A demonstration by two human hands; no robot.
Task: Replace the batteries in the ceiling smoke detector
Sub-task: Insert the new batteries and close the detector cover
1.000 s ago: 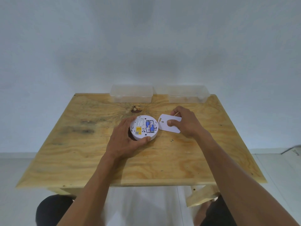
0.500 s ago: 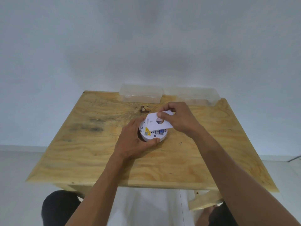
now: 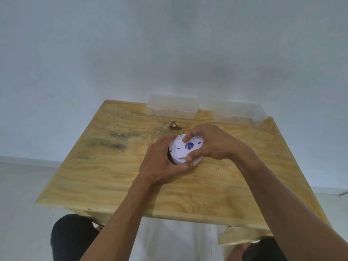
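A round white smoke detector (image 3: 177, 160) lies back-up near the middle of the wooden table (image 3: 105, 178). A flat white cover plate (image 3: 181, 148) sits on top of it, and a blue battery shows through the plate's round hole. My left hand (image 3: 160, 164) curls round the detector's left and near side. From the right, my right hand (image 3: 211, 143) grips the plate with its thumb on the near edge and its fingers on the far edge. The rest of the battery bay is hidden under the plate.
Two clear plastic boxes stand at the table's far edge, one (image 3: 172, 108) at centre and one (image 3: 240, 113) to the right. A dark knot (image 3: 175, 126) marks the wood just beyond the detector. My knees show below the near edge.
My right hand picked the cover plate up from the table right of the detector, carried it left and set it over the battery bay. The left hand kept its hold on the detector.
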